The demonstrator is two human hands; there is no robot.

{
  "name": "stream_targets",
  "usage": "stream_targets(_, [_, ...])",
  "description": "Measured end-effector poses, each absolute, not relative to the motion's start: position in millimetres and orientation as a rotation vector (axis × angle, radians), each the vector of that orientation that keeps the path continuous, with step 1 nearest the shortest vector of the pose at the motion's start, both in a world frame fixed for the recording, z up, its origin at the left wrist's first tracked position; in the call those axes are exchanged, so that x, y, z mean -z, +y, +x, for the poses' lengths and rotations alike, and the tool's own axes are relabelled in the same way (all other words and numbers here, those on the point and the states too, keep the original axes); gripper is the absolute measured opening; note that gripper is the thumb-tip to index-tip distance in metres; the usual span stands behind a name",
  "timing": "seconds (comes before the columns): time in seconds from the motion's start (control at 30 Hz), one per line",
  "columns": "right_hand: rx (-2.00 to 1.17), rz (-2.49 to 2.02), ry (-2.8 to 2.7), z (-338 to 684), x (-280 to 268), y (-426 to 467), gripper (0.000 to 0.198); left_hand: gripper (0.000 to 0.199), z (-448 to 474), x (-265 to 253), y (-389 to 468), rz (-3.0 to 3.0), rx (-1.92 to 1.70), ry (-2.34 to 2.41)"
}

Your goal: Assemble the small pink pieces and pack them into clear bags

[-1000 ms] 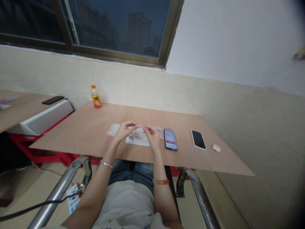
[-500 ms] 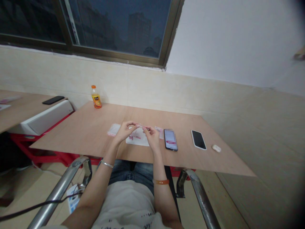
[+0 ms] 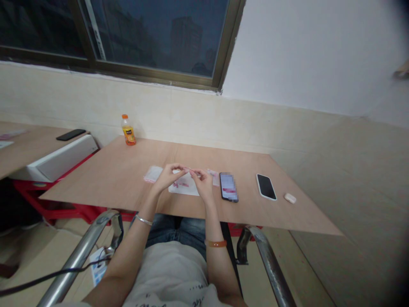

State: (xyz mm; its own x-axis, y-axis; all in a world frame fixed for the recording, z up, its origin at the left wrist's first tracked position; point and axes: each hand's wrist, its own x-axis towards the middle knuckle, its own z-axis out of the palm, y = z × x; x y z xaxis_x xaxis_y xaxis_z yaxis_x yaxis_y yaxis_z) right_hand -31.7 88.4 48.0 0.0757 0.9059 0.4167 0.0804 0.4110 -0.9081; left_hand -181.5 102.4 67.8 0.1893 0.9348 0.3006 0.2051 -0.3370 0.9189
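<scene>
My left hand and my right hand meet fingertip to fingertip above the table. Both are closed in a pinch. Between them is a tiny pinkish piece, mostly covered by the fingers and too small to make out. Below the hands lies a white sheet with several small pink-red pieces on it. To the left of my left hand is a clear plastic bag with a pink edge. Another small bag with pink contents shows just right of my right hand.
A lit phone lies right of my hands, then a white-edged phone and a white earbud case. An orange drink bottle stands at the table's back left. Metal armrests flank my lap.
The fingertips have drawn closer together, and less of the pink piece shows between them. The things on the table have stayed where they were.
</scene>
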Motion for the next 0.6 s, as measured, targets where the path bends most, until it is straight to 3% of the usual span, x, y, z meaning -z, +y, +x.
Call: stream_targets(0.6, [-0.793,-0.977,-1.267,-26.7,-44.2,90.3,0.023,0.026,-187.4,-66.6,105.8,1.615,-1.343,1.067])
